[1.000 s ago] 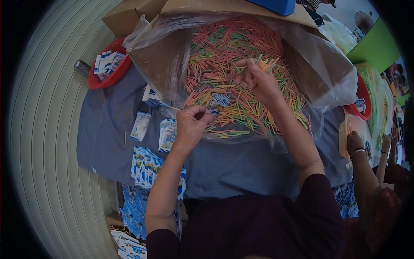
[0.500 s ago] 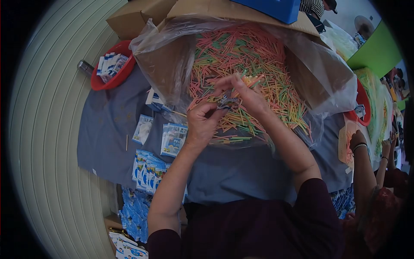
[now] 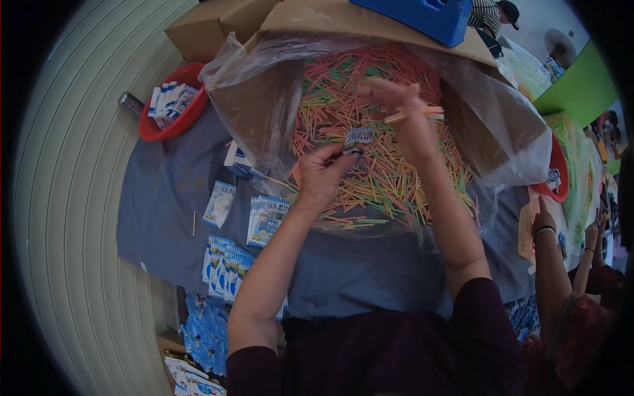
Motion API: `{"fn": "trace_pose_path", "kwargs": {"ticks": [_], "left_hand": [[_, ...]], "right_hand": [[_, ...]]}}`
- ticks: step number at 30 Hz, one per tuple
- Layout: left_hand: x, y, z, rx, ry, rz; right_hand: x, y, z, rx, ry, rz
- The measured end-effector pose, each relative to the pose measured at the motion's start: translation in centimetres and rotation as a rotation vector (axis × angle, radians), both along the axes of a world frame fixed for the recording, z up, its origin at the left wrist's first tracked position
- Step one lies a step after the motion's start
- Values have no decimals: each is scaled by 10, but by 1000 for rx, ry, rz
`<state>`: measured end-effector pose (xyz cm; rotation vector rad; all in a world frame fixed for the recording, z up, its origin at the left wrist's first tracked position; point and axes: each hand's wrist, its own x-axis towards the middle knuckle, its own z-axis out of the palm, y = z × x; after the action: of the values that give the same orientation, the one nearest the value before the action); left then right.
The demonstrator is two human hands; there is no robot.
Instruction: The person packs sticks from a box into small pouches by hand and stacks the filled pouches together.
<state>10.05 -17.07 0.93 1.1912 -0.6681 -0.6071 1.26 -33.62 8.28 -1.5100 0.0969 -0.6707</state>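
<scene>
My left hand [image 3: 321, 177] pinches a small blue-and-white printed packet [image 3: 359, 137] between thumb and fingers, over the heap of coloured sticks. My right hand [image 3: 404, 105], smeared by motion, is raised to the right of the packet and apart from it. Several thin pink and yellow sticks [image 3: 432, 112] lie across this hand, held near the base of the fingers, while its fingertips extend to the left. Below both hands spreads a large heap of thin pink, green and yellow sticks [image 3: 389, 178] in a plastic-lined cardboard box [image 3: 277, 86].
Blue-and-white packets [image 3: 269, 221] lie on the grey cloth [image 3: 165, 191] at left. A red bowl [image 3: 175, 125] with packets stands beside a metal flask [image 3: 130, 102]. A blue plastic object [image 3: 422, 16] sits at the back. Another person's hand [image 3: 544, 221] is at right by a tray [image 3: 528, 228].
My right hand has moved up and right, away from the packet, carrying the sticks. My left hand has shifted slightly right and still holds the packet, now more exposed.
</scene>
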Motion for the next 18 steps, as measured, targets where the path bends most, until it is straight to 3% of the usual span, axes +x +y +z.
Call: {"fn": "trace_pose_path", "kwargs": {"ticks": [4, 6, 10, 12, 13, 15, 18], "left_hand": [[6, 21, 1, -69, -83, 54], [7, 35, 3, -96, -275, 107], [0, 52, 7, -56, -403, 125], [-5, 55, 9, 37, -469, 147], [-7, 54, 8, 37, -473, 144], [-8, 51, 2, -23, -406, 145], [-6, 51, -2, -28, -437, 161]], "right_hand": [[-11, -46, -14, -171, 102, -140], [-22, -34, -17, -150, 217, -122], [-29, 35, 11, -13, 55, 47], [-24, 57, 17, -219, -35, 172], [-23, 64, 20, -219, -39, 168], [-19, 73, 26, -525, 69, 125], [0, 58, -1, -685, 105, 86]]}}
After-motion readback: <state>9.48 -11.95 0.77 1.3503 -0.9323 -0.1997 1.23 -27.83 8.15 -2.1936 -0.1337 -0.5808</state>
